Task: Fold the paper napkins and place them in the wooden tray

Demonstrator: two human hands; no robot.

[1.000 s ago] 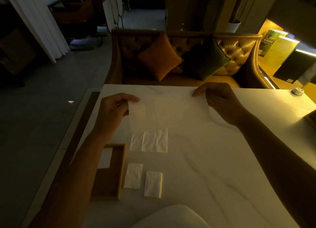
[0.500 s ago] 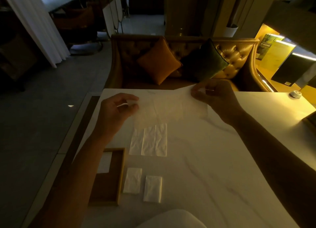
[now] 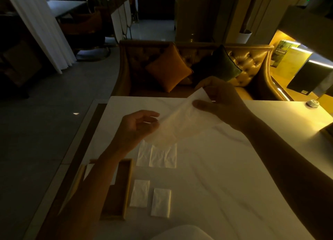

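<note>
A thin white paper napkin hangs slack above the table. My right hand pinches its far upper corner and holds it raised. My left hand touches its near left edge with loosely curled fingers. Beneath it an unfolded napkin lies flat on the white marble table. Two folded napkins lie side by side nearer to me. The wooden tray sits at the table's left edge, partly hidden by my left forearm, with a white napkin inside.
A tufted golden sofa with an orange cushion and a dark green cushion stands behind the table. A small round white object rests at the far right corner. A white rounded shape shows at the near edge.
The napkin was held spread flat by both top corners. My right hand has lifted its corner up and away, and the sheet now droops and bunches toward my left hand.
</note>
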